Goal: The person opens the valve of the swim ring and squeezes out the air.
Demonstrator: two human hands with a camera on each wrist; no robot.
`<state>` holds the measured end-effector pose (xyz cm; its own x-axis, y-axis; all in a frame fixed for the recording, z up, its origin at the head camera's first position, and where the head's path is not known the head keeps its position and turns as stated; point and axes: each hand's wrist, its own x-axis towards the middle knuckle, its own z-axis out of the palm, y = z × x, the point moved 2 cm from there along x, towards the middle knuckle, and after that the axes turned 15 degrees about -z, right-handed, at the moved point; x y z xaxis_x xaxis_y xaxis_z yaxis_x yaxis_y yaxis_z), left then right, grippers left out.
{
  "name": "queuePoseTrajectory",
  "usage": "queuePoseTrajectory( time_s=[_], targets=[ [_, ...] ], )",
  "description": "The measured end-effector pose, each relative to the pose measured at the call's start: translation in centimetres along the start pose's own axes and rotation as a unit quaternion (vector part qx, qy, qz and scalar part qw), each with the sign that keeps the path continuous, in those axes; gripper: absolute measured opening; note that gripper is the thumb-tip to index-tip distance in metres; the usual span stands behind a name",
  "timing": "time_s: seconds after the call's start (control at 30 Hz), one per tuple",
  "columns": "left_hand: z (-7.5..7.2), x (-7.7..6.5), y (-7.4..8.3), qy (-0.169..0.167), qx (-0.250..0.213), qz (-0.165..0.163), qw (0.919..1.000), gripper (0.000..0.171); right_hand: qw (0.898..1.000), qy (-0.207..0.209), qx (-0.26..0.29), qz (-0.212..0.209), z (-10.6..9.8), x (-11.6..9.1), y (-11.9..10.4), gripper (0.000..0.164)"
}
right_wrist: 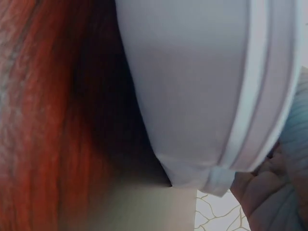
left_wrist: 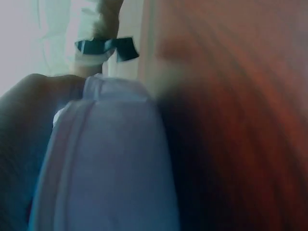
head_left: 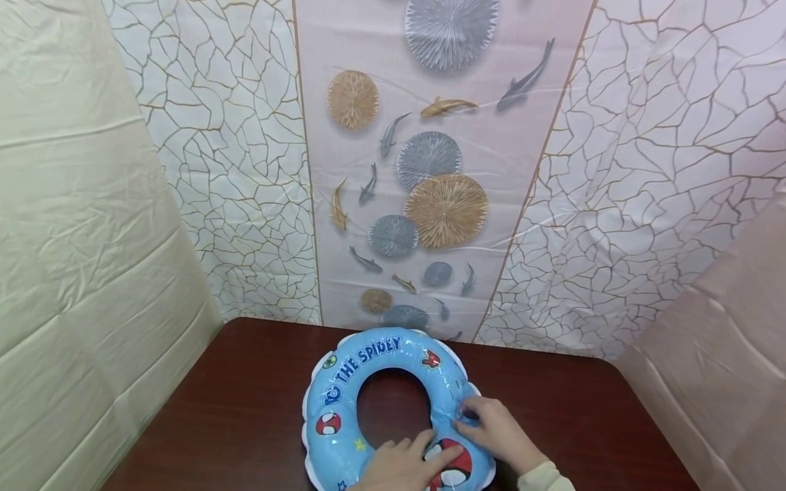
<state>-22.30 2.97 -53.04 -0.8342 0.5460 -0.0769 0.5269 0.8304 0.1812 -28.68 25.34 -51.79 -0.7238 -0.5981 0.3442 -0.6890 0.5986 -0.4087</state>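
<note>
A blue inflated swim ring (head_left: 381, 349) with a white scalloped edge, printed lettering and red masked cartoon faces lies at the front of the dark wooden table (head_left: 245, 402). My left hand (head_left: 402, 467) rests on its near side, fingers fairly straight across a large red printed face (head_left: 459, 460). At the ring's right side, my right hand (head_left: 496, 429) pinches with curled fingers and thumb; the bit between the fingertips is mostly hidden. Both wrist views show the ring's pale underside (left_wrist: 115, 163) close up, with part of the right hand (right_wrist: 269, 197) at the lower right.
Behind the table hangs a patterned cloth (head_left: 448, 204) with printed fish and round shapes. Plain cream cloth (head_left: 74, 273) covers the left side, and similar cloth (head_left: 718, 361) hangs at the right. A dark strap (left_wrist: 108, 46) circles a sleeved wrist in the left wrist view.
</note>
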Motion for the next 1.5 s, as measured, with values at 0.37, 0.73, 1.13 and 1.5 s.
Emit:
queuePoseTrajectory(
  time_s=[0.37,0.73,1.13,1.5],
  targets=[
    [-0.2,-0.2,0.6,-0.011,0.002,0.0,0.9999,0.077,1.0,-0.011,-0.002,0.001,0.0,0.1,-0.1,0.019],
    [-0.4,-0.2,0.1,-0.021,-0.044,0.009,0.9988,0.074,1.0,0.01,0.009,-0.012,0.1,-0.3,0.5,0.013],
    [-0.3,-0.1,0.0,-0.036,-0.066,0.011,0.9971,0.071,0.993,0.095,0.067,-0.016,1.0,-1.7,0.7,0.027],
    [-0.2,0.2,0.0,-0.027,-0.05,0.018,0.9982,0.067,0.992,0.103,0.068,0.0,0.4,-1.6,0.8,0.007]
  ],
)
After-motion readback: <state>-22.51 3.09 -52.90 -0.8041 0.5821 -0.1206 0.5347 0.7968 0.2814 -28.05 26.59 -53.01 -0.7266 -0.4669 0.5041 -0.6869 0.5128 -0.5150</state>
